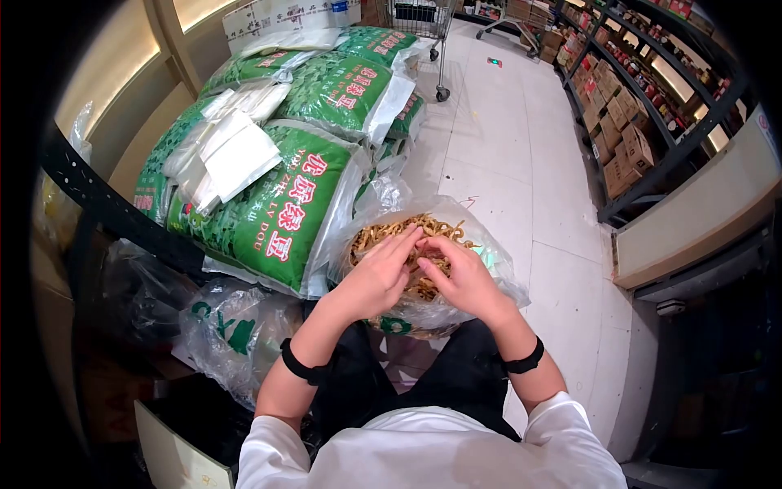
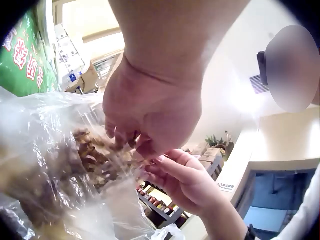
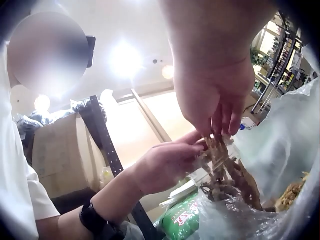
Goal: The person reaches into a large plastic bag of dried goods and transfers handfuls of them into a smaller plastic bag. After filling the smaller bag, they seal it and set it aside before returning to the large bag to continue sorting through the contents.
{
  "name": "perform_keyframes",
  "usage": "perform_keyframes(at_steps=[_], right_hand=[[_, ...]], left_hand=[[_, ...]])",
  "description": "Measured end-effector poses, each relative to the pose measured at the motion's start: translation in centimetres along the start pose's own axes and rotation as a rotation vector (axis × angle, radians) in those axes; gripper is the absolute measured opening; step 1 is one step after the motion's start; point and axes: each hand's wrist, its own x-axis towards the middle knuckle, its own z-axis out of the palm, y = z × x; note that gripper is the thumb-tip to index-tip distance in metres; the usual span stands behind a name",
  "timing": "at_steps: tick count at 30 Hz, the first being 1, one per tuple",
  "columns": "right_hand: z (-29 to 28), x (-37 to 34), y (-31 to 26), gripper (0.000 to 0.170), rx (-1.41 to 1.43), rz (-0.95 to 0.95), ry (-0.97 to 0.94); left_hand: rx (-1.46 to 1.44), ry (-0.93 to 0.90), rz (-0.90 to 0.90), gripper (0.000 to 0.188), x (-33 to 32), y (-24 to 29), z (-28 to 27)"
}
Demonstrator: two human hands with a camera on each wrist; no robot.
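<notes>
A clear plastic bag (image 1: 509,285) of dried brown strips (image 1: 423,289) stands open before the person's knees. Over its mouth, the left hand (image 1: 383,273) and right hand (image 1: 458,277) meet at the fingertips. In the right wrist view, the right hand (image 3: 215,95) pinches a bunch of brown strips (image 3: 217,160), pointing down into the bag, and the left hand (image 3: 162,167) grips at its top from the side. The left wrist view has a brown piece between the fingers of the left hand (image 2: 152,110), with the right hand (image 2: 187,182) beside it. Some fingertips are hidden.
Green printed sacks (image 1: 269,204) are stacked at the left, with white packets (image 1: 240,155) on top. Crumpled clear bags (image 1: 236,326) lie below a black metal beam (image 1: 122,212). Carts (image 1: 419,24) stand behind; shelves with cartons (image 1: 623,155) line the right side of the tiled floor (image 1: 489,155).
</notes>
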Motion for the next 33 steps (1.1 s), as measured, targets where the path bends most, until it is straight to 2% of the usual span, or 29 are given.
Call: perform_keyframes(at_steps=[3, 5, 8, 14, 15, 17, 20, 23, 30, 33], right_hand=[[0.3, -0.2, 0.8, 0.021, -0.049, -0.024, 0.032], [0.4, -0.3, 1.0, 0.019, -0.092, -0.064, 0.053], [0.2, -0.2, 1.0, 0.018, -0.151, -0.153, 0.061], [0.3, 0.2, -0.2, 0.022, 0.083, -0.068, 0.116], [0.3, 0.3, -0.1, 0.023, 0.122, -0.040, 0.064], [0.5, 0.2, -0.3, 0.024, 0.163, -0.009, 0.017], [0.8, 0.1, -0.5, 0.023, 0.102, 0.009, 0.032], [0.8, 0.0, 0.2, 0.022, 0.007, -0.071, 0.008], [0.1, -0.1, 0.3, 0.017, -0.047, -0.097, -0.010], [0.2, -0.1, 0.5, 0.017, -0.067, -0.110, -0.009]], left_hand=[[-0.009, 0.081, -0.004, 0.056, 0.1, 0.8, -0.6], [0.195, 0.144, 0.037, 0.055, -0.1, 1.3, -1.4], [0.271, 0.121, 0.065, 0.055, -0.4, -0.2, -1.5], [0.127, 0.061, 0.020, 0.039, 0.2, -0.6, -1.3], [0.127, 0.057, 0.022, 0.039, 0.3, -0.8, -1.2], [-0.113, 0.044, -0.120, 0.033, 0.4, -1.1, -0.9], [0.012, 0.127, -0.028, 0.024, 0.6, -0.9, -0.7], [0.090, 0.207, -0.017, 0.020, 0.5, -1.0, -0.5], [0.095, 0.232, -0.124, 0.020, -0.1, -0.8, -1.9], [0.093, 0.142, -0.154, 0.024, -0.4, -0.7, -2.0]])
